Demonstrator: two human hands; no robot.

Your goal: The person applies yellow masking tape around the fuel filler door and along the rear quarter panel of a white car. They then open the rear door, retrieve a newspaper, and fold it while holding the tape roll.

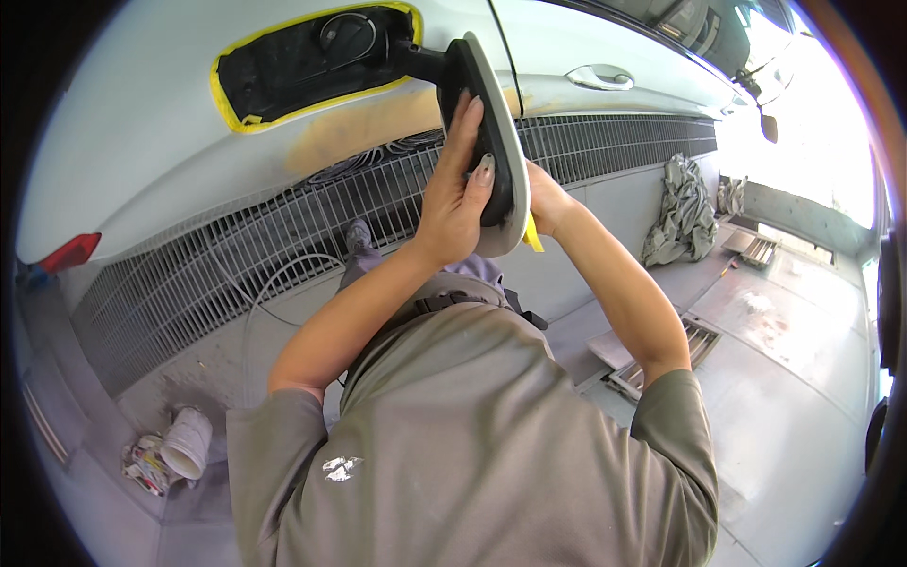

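Observation:
A white car's fuel flap [513,156] stands swung out on a black hinge arm, its black inner face toward my left hand. That hand [455,203] lies against the inner face, fingers stretched out and thumb apart. My right hand [548,200] is on the pale outer side; the flap hides its fingers. A strip of yellow tape [535,236] hangs below the flap's edge beside the right hand; what holds it is hidden. Left of the flap, the filler opening [283,80] is covered in black, with yellow masking tape [223,99] around its rim.
A tan filler patch [364,128] marks the car body below the opening. Metal floor grating [312,222] runs beneath the car, with a thin hose [260,298] across it. Crumpled grey sheeting [682,213] lies right; a white bucket [186,444] lies tipped at lower left.

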